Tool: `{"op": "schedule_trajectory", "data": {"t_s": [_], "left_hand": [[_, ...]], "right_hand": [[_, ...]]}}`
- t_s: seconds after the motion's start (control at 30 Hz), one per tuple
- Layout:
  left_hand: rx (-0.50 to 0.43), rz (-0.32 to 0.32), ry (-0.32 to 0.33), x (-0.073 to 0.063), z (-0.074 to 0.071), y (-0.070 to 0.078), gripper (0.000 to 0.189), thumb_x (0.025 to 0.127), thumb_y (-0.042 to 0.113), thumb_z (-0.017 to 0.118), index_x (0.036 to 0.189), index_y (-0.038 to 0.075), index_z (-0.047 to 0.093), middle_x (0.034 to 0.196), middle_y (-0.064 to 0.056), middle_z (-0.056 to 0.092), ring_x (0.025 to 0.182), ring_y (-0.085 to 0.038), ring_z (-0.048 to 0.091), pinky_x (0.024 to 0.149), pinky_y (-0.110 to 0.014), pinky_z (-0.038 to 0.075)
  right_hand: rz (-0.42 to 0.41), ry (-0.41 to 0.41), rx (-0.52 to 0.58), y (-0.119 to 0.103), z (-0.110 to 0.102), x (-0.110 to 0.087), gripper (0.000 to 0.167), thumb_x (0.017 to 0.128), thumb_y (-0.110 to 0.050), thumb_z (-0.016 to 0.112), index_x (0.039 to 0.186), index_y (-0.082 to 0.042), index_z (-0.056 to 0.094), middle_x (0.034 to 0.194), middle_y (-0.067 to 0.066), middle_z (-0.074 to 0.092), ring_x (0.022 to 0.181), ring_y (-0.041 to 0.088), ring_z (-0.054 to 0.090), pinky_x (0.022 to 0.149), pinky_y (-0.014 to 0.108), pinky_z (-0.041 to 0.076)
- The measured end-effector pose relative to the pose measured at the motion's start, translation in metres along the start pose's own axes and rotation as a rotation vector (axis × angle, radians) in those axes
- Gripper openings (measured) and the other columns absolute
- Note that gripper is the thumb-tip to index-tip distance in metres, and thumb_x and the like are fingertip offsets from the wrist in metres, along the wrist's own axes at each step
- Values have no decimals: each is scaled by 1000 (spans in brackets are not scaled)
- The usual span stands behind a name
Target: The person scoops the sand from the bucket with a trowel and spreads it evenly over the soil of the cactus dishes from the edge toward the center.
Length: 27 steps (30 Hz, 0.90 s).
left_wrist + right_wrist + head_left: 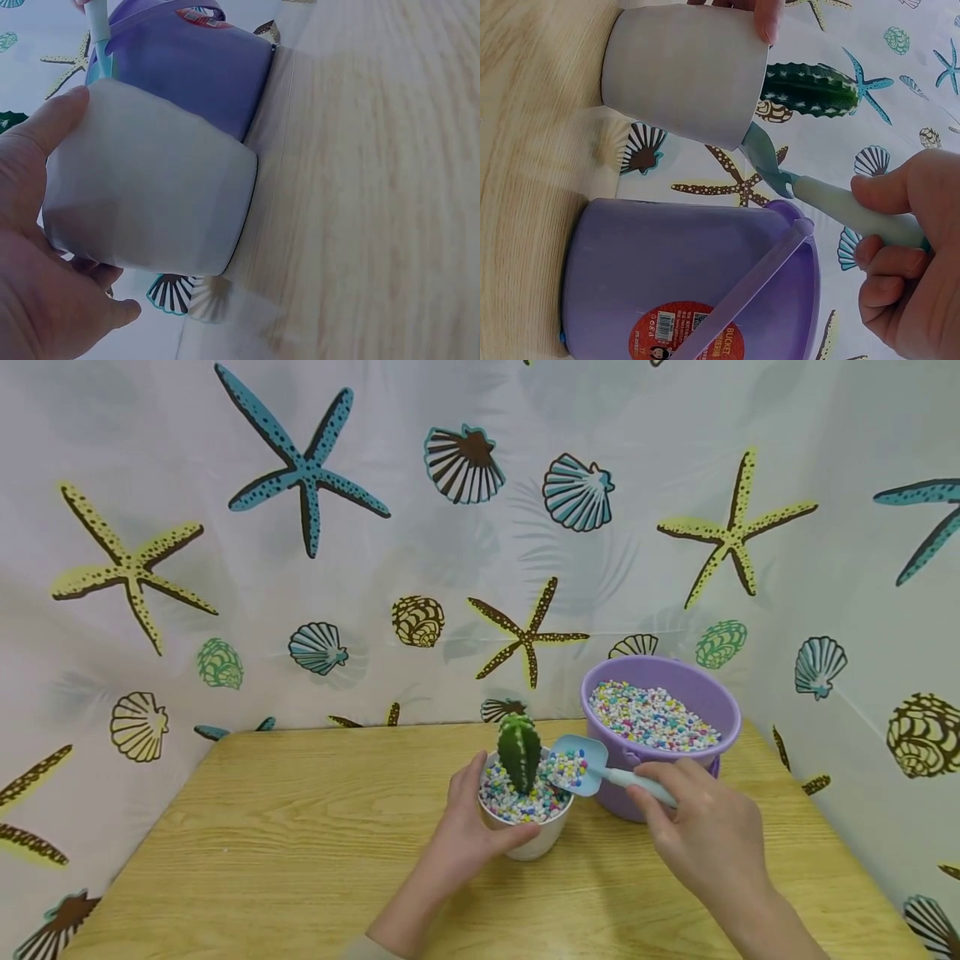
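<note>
A green cactus [519,753] stands upright in a white pot [534,845], surrounded by small multicoloured pebbles [517,806]. My left hand [468,827] grips the pot near its rim, thumb along the near side and fingers round the left. In my right hand [708,827] is the handle of a small light-blue shovel [592,768]. Its blade carries some pebbles and its tip is at the pot's right rim. The right wrist view shows the right fingers curled round the shovel's pale handle [855,210].
A purple bucket [611,789] with many of the same pebbles [656,714] stands right of the pot, its handle [746,289] hanging down. Both stand on a wooden table [300,827]. Behind and beside it hangs a white curtain [360,585] with starfish and shells.
</note>
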<state>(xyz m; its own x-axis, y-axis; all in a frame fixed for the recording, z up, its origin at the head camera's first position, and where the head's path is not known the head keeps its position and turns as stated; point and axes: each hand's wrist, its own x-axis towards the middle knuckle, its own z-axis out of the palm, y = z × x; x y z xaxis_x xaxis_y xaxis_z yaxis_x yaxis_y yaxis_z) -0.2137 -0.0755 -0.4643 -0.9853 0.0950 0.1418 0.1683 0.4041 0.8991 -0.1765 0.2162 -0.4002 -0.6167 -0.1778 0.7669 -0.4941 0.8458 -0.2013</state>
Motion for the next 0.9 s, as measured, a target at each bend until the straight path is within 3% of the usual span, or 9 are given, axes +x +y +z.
{"op": "schedule_trajectory", "data": {"t_s": [0.57, 0.67, 0.9], "left_hand": [[18, -28, 94, -5, 17, 7, 130, 79, 41, 103, 176, 9, 23, 168, -25, 28, 146, -50, 48, 122, -63, 41], [21, -29, 65, -4, 15, 7, 131, 80, 42, 103, 176, 9, 20, 168, -25, 25, 148, -50, 45, 123, -62, 40], [32, -12, -81, 4, -5, 1, 129, 83, 44, 100, 178, 16, 17, 180, -21, 17, 159, -51, 31, 126, -69, 28]], "right_hand": [[-102, 43, -57, 0, 4, -1, 23, 90, -24, 89, 109, -13, 84, 80, -5, 63, 51, 1, 41, 42, 20, 28], [-119, 47, -67, -1, 5, -2, 22, 92, -25, 87, 110, -13, 83, 79, -4, 62, 50, 1, 38, 42, 19, 26], [-152, 73, -80, -2, 7, -3, 23, 93, -25, 84, 111, -11, 83, 82, 0, 64, 49, 4, 41, 41, 20, 27]]}}
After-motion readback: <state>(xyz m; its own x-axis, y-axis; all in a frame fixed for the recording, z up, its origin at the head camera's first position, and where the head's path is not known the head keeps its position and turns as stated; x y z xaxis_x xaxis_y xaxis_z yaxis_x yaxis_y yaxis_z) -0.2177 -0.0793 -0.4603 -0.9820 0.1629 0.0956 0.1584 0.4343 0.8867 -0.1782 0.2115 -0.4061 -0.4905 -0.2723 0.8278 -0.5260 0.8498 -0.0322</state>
